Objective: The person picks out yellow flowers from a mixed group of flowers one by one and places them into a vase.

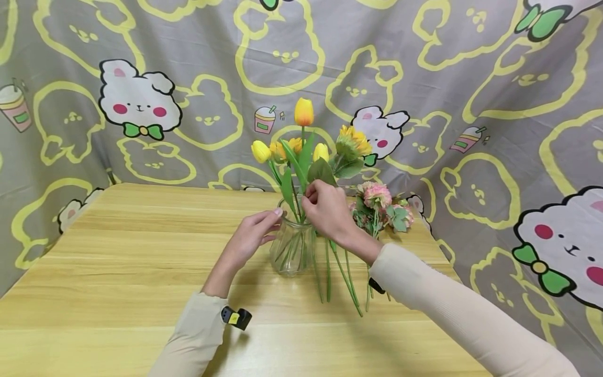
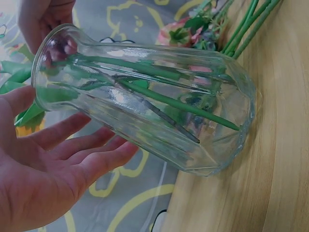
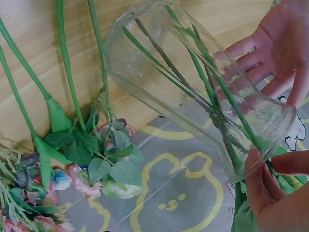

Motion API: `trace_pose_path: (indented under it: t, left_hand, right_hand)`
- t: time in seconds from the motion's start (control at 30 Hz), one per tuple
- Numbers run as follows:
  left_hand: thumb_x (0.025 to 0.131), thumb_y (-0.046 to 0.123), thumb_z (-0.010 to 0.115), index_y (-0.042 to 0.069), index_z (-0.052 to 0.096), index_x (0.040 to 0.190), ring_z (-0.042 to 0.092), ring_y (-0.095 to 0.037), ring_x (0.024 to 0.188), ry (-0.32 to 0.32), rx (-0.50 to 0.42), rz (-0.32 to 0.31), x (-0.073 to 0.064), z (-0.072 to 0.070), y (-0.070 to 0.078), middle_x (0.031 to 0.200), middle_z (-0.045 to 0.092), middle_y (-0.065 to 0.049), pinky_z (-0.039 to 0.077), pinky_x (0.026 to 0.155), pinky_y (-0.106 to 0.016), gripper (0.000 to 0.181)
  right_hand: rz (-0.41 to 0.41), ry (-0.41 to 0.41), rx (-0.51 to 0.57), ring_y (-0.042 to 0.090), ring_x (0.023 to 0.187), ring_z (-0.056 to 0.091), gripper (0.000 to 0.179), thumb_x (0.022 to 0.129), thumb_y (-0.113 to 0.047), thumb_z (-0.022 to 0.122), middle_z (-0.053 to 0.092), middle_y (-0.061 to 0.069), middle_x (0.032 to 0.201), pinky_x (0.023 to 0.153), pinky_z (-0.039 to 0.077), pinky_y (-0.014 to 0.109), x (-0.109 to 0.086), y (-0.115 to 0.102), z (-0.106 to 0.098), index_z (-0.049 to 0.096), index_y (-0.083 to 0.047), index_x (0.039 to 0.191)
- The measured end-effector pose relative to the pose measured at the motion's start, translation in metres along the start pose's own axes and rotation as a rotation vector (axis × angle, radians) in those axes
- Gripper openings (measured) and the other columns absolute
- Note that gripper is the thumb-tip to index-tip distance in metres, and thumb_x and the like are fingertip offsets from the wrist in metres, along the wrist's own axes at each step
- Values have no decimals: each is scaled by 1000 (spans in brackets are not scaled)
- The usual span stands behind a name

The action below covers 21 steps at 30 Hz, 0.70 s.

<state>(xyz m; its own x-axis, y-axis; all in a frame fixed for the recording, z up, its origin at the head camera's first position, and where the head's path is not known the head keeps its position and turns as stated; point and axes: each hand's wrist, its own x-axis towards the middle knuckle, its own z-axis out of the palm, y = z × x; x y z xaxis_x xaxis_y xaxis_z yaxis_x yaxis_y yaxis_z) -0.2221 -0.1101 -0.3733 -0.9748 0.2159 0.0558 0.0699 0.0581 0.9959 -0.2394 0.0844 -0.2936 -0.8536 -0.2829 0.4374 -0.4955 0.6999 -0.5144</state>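
A clear faceted glass vase (image 1: pixel 291 256) stands upright on the table, with several stems (image 2: pixel 169 99) crossing inside it. Above its mouth rise an orange-yellow tulip (image 1: pixel 303 112), yellow tulips (image 1: pixel 260 151) and sunflowers (image 1: pixel 353 142). My right hand (image 1: pixel 332 212) is at the right of the rim and pinches a flower stem between thumb and fingers; the fingers partly hide it. On the other side, my left hand (image 1: pixel 247 235) rests its loosely spread fingers (image 2: pixel 108 157) against the vase's neck, thumb near the rim.
Pink flowers (image 1: pixel 377 195) with green leaves lie on the table (image 1: pixel 141 272) right of the vase, their long green stems (image 1: pixel 347 283) pointing toward the front. A grey curtain (image 1: pixel 207 47) with yellow cartoon outlines hangs behind and along both sides.
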Motion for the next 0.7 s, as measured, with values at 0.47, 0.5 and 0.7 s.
trace_pose_path:
  t: [0.47,0.5,0.7]
  left_hand:
    - [104,52,51,2,59,139,55,-32,134,3,0,0,0,-1,1,138,58,-17,51,110,-44,61]
    - [104,52,51,3,59,139,55,-32,134,3,3,1,0,-1,0,138,58,-17,51,110,-44,61]
    - [104,53,51,2,58,139,55,-32,134,-1,10,9,0,0,0,138,58,-18,51,110,-46,62]
  right_hand:
    - [5,-107,-113,18,66,68,8,94,-10,63,75,9,84,61,58,32,2,-4,-1,68,-5,90]
    - [3,-110,-114,18,64,67,8,94,-10,63,75,9,83,60,58,32,2,-4,-1,68,-5,90]
    - [-7,-122,-124,14,55,60,9,94,-10,62,72,7,77,54,52,28,1,-4,-1,67,-6,88]
